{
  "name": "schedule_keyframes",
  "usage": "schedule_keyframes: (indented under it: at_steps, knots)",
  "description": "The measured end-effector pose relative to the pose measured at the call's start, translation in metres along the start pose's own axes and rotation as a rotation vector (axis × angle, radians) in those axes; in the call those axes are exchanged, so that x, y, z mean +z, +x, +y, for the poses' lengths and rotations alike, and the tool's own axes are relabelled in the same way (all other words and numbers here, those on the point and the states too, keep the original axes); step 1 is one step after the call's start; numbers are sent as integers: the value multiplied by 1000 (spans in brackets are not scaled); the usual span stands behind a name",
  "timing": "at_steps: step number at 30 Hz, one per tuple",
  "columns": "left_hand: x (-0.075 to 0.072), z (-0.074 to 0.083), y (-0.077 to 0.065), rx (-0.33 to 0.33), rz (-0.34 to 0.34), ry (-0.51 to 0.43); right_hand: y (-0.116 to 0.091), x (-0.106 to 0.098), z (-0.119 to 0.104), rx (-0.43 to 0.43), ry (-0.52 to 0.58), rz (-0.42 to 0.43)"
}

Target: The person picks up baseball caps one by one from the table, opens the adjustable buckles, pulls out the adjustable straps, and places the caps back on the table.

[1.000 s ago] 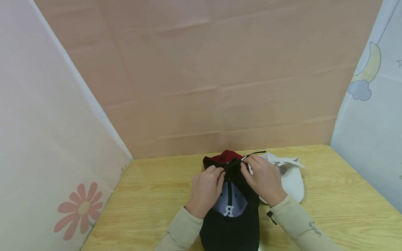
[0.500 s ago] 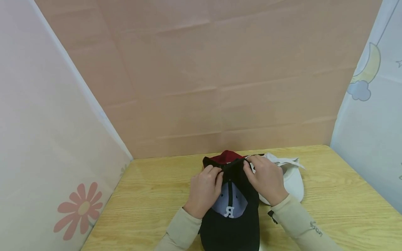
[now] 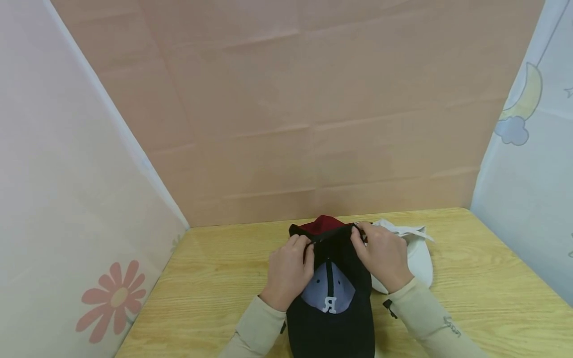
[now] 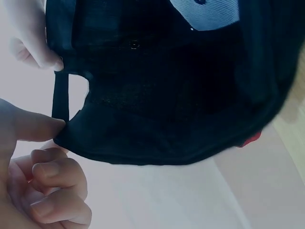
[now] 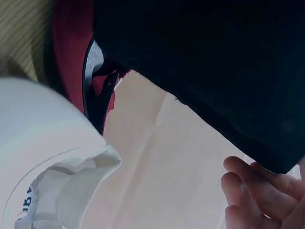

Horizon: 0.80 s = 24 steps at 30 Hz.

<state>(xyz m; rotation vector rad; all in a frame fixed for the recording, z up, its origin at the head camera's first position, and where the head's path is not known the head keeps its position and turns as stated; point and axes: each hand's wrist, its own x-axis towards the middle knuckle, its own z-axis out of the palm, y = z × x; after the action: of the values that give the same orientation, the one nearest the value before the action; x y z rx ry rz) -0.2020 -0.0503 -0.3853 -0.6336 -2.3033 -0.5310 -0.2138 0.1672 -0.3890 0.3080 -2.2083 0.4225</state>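
A black baseball cap [image 3: 331, 338] is held up with its hollow inside facing me, brim nearest. A pale blue patch with a white letter [image 3: 329, 304] shows inside it. My left hand [image 3: 288, 271] pinches the left end of the cap's back strap; in the left wrist view the thumb presses the strap [image 4: 60, 95] against curled fingers. At the strap's other end, my right hand [image 3: 384, 256] pinches the cap's edge between thumb and fingers. Between both hands the strap runs straight across the arched back opening. The buckle is mostly hidden by the right fingers.
Behind the black cap sits a dark red cap [image 3: 323, 224], partly covered. A white cap [image 3: 421, 261] lies just right of my right hand, its strap end sticking out. Wood-grain tabletop [image 3: 224, 278] surrounds them, with a tan backdrop [image 3: 250, 124] behind and printed sheets at both sides.
The loose strap end that stuck out past my right hand has drawn in behind the fingers. Both hands have spread slightly apart, and the strap has straightened across the opening.
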Motion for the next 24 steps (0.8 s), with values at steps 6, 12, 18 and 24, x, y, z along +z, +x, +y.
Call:
schedule_keyframes:
  at_steps: [6, 12, 18, 24]
  knots:
    - [-1, -3, 0, -9, 9, -3, 0, -1, 4, 14, -4, -4]
    - [-4, -3, -1, -22, -9, -15, -1, -1, 6, 22, -4, 0]
    - [-4, -5, -1, -28, 1, -19, -1, 0, 9, 18, -6, 15]
    - [-4, -5, -1, -34, 9, -14, 0, 0, 8, 23, -5, 6]
